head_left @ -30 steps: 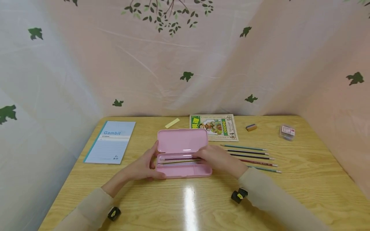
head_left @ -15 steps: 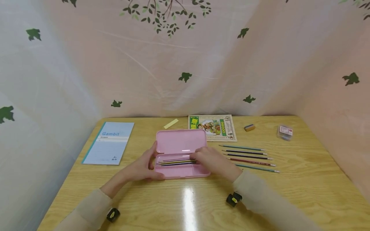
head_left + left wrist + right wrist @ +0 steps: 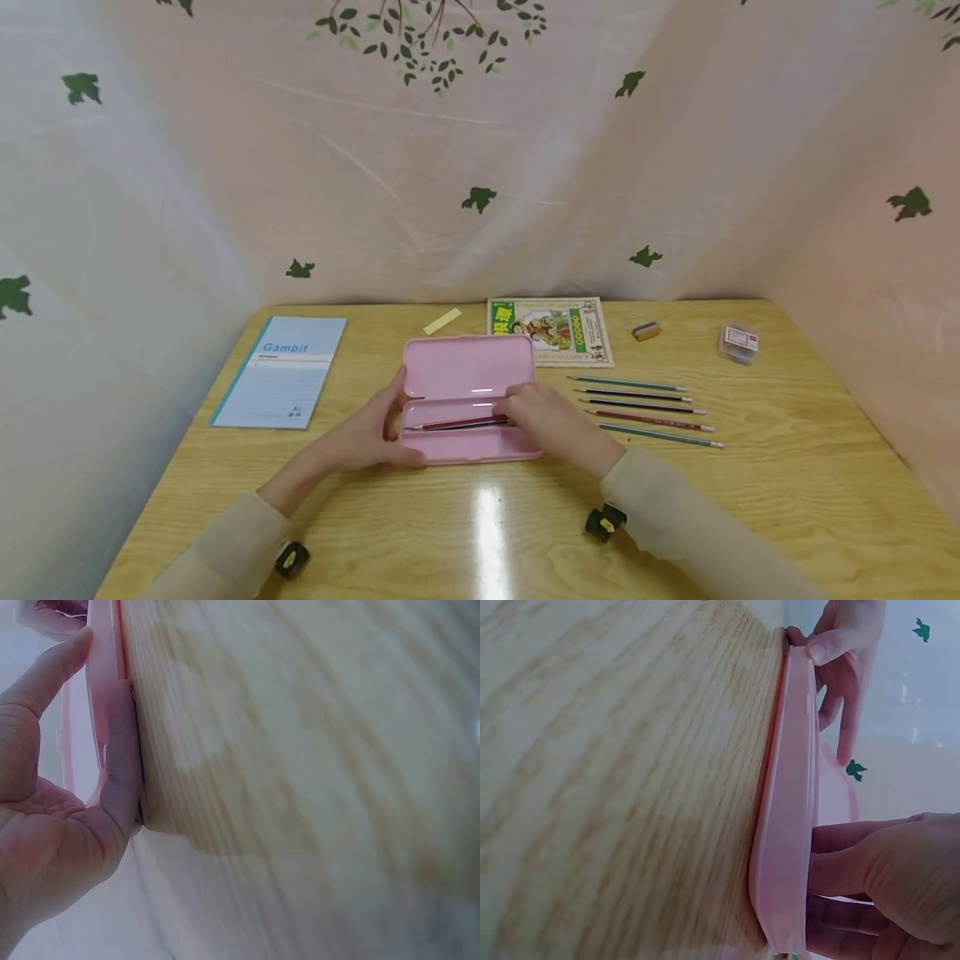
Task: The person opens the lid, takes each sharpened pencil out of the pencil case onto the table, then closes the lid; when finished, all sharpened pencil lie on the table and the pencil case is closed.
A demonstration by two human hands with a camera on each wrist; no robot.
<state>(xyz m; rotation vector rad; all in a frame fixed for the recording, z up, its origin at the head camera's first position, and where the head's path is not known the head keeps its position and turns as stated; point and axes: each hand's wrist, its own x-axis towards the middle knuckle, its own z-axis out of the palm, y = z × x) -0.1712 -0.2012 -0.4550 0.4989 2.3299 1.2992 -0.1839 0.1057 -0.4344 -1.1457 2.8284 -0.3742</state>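
A pink pencil case (image 3: 468, 365) lies open on the table, its lid tipped back. My left hand (image 3: 367, 432) grips the case's left end, thumb at the front corner and fingers toward the back. In the left wrist view, this hand's (image 3: 67, 795) thumb and fingers span the case wall (image 3: 105, 652). My right hand (image 3: 551, 421) reaches into the case's right side, its fingers curled at the right ends of several pencils (image 3: 453, 425) in the long compartment. The pencils' right ends are hidden by that hand. The right wrist view shows the hand's (image 3: 892, 889) fingertips dipping behind the case wall (image 3: 787, 802).
Right of the case lie several pencils (image 3: 645, 408) in a row. Behind are a picture booklet (image 3: 555, 329), a yellow strip (image 3: 442, 321), a small brown-and-blue block (image 3: 646, 332) and a small clear box (image 3: 738, 343). A Gambit notebook (image 3: 281, 375) lies at left.
The pencils in the case have shifted under my right hand: a red one now shows on top where a gold one showed. My right hand has moved slightly left; the left keeps its hold.
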